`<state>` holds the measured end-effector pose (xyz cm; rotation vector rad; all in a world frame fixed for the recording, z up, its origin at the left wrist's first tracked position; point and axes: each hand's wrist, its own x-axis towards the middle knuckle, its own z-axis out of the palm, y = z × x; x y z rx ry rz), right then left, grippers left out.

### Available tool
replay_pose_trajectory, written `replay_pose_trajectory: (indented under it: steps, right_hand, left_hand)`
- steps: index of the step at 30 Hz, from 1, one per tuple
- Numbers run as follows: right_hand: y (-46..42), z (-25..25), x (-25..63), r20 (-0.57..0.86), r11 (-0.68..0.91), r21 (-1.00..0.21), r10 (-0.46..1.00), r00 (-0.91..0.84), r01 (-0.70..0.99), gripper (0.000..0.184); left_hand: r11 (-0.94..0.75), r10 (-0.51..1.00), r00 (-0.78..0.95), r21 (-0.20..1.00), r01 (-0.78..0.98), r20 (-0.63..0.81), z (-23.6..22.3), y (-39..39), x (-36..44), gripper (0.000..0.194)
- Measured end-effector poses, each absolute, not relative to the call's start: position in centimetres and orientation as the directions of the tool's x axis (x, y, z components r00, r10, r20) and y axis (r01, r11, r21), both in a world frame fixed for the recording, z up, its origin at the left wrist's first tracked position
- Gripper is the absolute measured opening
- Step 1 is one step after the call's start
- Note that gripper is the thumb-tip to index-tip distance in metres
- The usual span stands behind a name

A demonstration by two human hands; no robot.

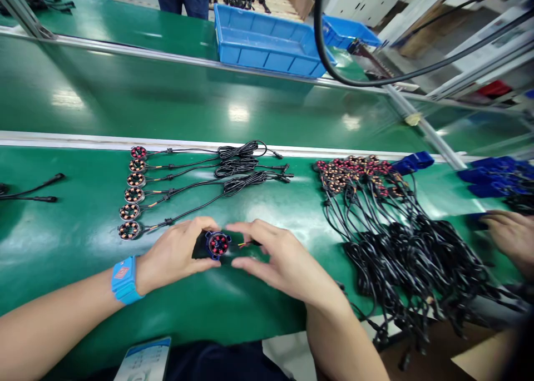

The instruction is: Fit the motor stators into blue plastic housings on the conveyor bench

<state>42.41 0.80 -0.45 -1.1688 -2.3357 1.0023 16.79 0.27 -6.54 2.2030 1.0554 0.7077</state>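
Note:
My left hand [177, 253], with a blue band at the wrist, has its thumb and fingers curved around a small motor part [217, 244]. This part has a blue rim with lugs and a ring of red coils facing up. Just right of it, my right hand [277, 253] holds its thumb and index finger apart. Thin coloured wires [242, 245] run from the part toward a dark cable under the right palm; the curled fingers there are hidden. Left of centre, several stator rings [134, 194] lie in a column, their black cables [242, 167] stretching right.
A heap of stators [359, 175] with bundled black cables [400, 253] covers the right side. Blue parts [496, 175] lie beyond it, near another person's hand [511, 239]. A blue bin [271, 41] stands behind the rail. A black hose [375, 83] hangs across the upper right.

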Motion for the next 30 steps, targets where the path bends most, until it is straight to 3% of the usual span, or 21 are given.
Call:
replay_pose_trajectory:
  steps: [2, 7, 10, 12, 15, 16, 19, 22, 26, 28, 30]
  right_hand:
    - [0.6, -1.4, 41.4, -0.009, 0.450, -0.676, 0.787, -0.617, 0.583, 0.056]
    - [0.7, -3.2, 40.4, 0.075, 0.459, -0.667, 0.825, -0.560, 0.587, 0.040]
    - [1.0, -3.0, 40.5, 0.022, 0.466, -0.621, 0.814, -0.580, 0.630, 0.036]
    - [1.1, -2.4, 40.7, -0.059, 0.444, -0.599, 0.805, -0.590, 0.666, 0.046]
    - [1.2, -1.6, 41.8, -0.128, 0.431, -0.608, 0.775, -0.618, 0.667, 0.080]
    - [1.3, -1.4, 42.4, -0.138, 0.429, -0.623, 0.762, -0.633, 0.654, 0.082]
    - [1.6, -0.9, 44.2, -0.136, 0.395, -0.666, 0.770, -0.623, 0.633, 0.046]
    - [1.8, -0.6, 44.7, -0.032, 0.383, -0.693, 0.830, -0.557, 0.610, 0.018]
    - [1.5, -0.9, 43.2, 0.187, 0.469, -0.730, 0.837, -0.515, 0.498, 0.019]
    - [1.6, -1.3, 42.4, 0.220, 0.476, -0.730, 0.843, -0.491, 0.490, 0.019]
    - [1.8, -1.8, 42.0, 0.205, 0.462, -0.724, 0.853, -0.479, 0.513, 0.018]
  left_hand:
    - [-0.509, 0.819, 0.534, 0.696, 0.506, 0.210, -6.6, 0.3, 16.8, 0.064]
    - [-0.472, 0.830, 0.532, 0.720, 0.509, 0.167, -6.5, 0.3, 16.7, 0.061]
    - [-0.453, 0.838, 0.525, 0.729, 0.513, 0.151, -6.4, 0.3, 16.7, 0.063]
    - [-0.441, 0.840, 0.524, 0.736, 0.513, 0.138, -6.3, 0.4, 16.7, 0.063]
    - [-0.444, 0.821, 0.560, 0.741, 0.504, 0.112, -6.1, 0.6, 16.6, 0.056]
    - [-0.461, 0.803, 0.585, 0.735, 0.497, 0.109, -6.1, 0.6, 16.6, 0.051]
    - [-0.556, 0.746, 0.651, 0.671, 0.491, 0.141, -6.3, 0.8, 16.6, 0.039]
    - [-0.634, 0.718, 0.668, 0.577, 0.514, 0.194, -6.4, 0.8, 16.5, 0.030]
    - [-0.710, 0.695, 0.620, 0.483, 0.512, 0.364, -6.0, 0.5, 16.4, 0.028]
    - [-0.709, 0.704, 0.572, 0.453, 0.540, 0.421, -5.8, 0.4, 16.3, 0.028]
    - [-0.682, 0.730, 0.569, 0.436, 0.586, 0.378, -5.8, 0.5, 16.3, 0.028]
